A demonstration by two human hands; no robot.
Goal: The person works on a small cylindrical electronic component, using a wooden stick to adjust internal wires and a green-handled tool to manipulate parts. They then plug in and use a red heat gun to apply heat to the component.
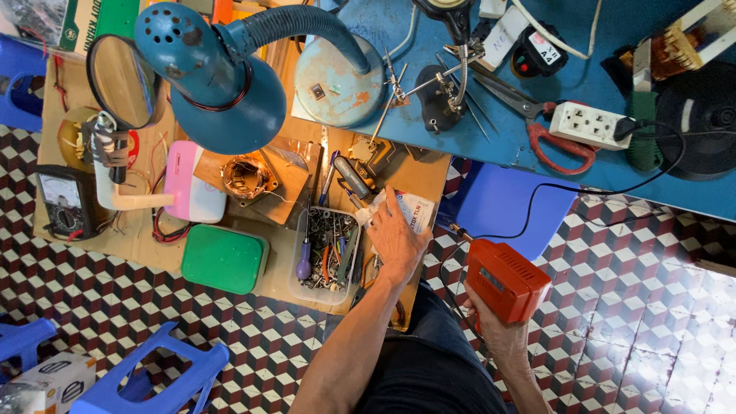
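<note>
Over checkered floor tiles — cluttered wooden table.

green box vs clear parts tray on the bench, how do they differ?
The green box is opaque and closed by its lid; the clear tray is open and shows screws and small tools. The left hand rests by the tray's edge; the box lies apart from it. Both sit side by side on the cardboard-covered bench.

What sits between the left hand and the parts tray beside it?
Nothing visible. The left hand rests at the right rim of the clear parts tray, fingertips on white packaging. The right hand holds the orange drill, off the bench.
</note>
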